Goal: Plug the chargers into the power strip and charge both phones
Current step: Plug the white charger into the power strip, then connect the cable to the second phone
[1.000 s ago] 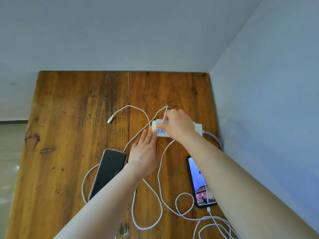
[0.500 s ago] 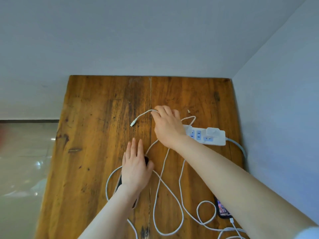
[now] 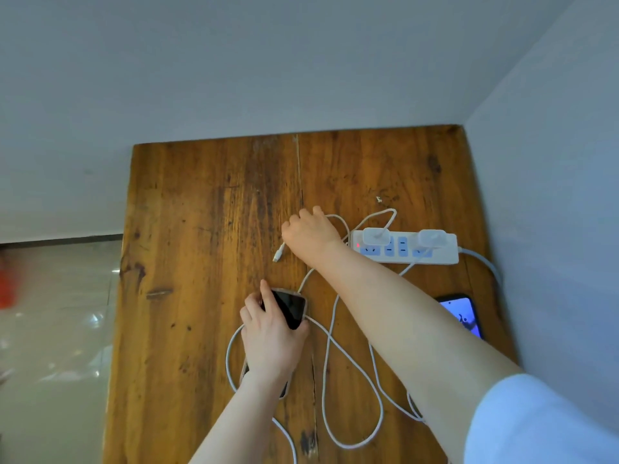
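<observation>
Left of power strip [image 3: 407, 248] | right hand [image 3: 310, 236] pinches loose cable [image 3: 279, 254] (plug end dangling) | left hand [image 3: 269, 339] grips dark phone [image 3: 290, 309]

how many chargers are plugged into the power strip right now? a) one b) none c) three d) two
d: two white chargers sit in the power strip, one near its left end by the red light, the other near its right end.
</observation>
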{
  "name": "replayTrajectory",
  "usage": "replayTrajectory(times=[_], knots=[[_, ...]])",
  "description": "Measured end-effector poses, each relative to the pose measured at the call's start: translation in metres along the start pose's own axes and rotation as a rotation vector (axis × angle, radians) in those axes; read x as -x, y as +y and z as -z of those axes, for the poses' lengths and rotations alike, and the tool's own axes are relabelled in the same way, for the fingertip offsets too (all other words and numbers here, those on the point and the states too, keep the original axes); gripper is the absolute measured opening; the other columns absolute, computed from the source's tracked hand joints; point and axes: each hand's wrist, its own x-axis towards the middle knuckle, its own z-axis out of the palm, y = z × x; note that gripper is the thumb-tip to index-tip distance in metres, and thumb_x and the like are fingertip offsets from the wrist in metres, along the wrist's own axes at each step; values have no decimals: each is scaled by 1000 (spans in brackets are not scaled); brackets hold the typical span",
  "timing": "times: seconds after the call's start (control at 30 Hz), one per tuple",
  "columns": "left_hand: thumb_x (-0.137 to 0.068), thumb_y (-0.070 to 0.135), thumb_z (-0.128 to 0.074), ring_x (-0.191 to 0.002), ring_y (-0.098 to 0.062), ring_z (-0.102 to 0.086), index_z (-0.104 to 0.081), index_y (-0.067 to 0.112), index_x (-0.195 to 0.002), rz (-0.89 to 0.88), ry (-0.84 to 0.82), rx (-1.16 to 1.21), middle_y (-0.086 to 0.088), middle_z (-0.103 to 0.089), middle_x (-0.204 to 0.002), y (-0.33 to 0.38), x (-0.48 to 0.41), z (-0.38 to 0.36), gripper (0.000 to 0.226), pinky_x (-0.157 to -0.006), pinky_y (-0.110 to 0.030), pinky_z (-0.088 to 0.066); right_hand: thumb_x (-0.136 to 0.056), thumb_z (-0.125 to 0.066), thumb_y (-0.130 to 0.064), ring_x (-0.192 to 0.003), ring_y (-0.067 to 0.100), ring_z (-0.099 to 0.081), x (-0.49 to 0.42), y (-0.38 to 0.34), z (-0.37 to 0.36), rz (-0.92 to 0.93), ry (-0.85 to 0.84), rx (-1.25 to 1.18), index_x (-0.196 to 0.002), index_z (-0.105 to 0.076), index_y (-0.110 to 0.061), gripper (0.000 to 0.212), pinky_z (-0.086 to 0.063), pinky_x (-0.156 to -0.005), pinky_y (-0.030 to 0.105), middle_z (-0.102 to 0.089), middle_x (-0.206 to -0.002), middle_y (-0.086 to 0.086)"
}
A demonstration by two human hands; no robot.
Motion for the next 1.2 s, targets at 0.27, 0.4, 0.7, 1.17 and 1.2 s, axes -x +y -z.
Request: replayTrajectory(times=[0.27, 0.4, 0.7, 1.17, 1.2], knots=[[-63, 52, -79, -122, -35, -34, 9, 20, -148, 100, -118, -77, -17, -35, -131, -9, 8, 6, 127, -92, -50, -40, -97, -38, -23, -49, 16, -48, 55, -14, 25, -229, 169, -499, -109, -51, -8, 24, -30, -42, 27, -54, -67, 4], [-63, 36, -85, -119, -38, -39, 6, 21, -148, 99, -133, -61, -20, -34, -131, -9, 16, 9, 126, -88, -47, -46, -100, -33, -30, -53, 15, -49, 89, -23, 34, -271, 217, -594, -100, -52, -14, 25, -31, -44, 26, -54, -67, 2], [-90, 14, -59, -98, -31, -63, -51, 12, -127, 18, 40, 324, -12, -65, -117, -20, 54, 33, 38, -70, -35, -51, -97, -44, -19, -57, 8, -50, 178, -13, 58, -426, 120, -956, -88, -62, -10, 23, -34, -49, 18, -56, -71, 2], [-87, 6, -63, -76, -25, -66, -52, 4, -115, 523, -135, 1653, -16, -66, -96, 12, 169, 121, 30, -44, -30, -53, -93, -56, -28, -75, 19, -57, 343, -40, 108, -363, 332, -1287, -87, -72, -14, 22, -48, -66, 30, -68, -83, 9], [-87, 5, -63, -77, -26, -65, -51, 4, -115, 520, -158, 1671, -16, -65, -94, 15, 177, 123, 30, -46, -32, -53, -92, -57, -29, -73, 19, -58, 352, -42, 110, -348, 342, -1297, -84, -72, -17, 21, -48, -66, 28, -68, -77, 7]])
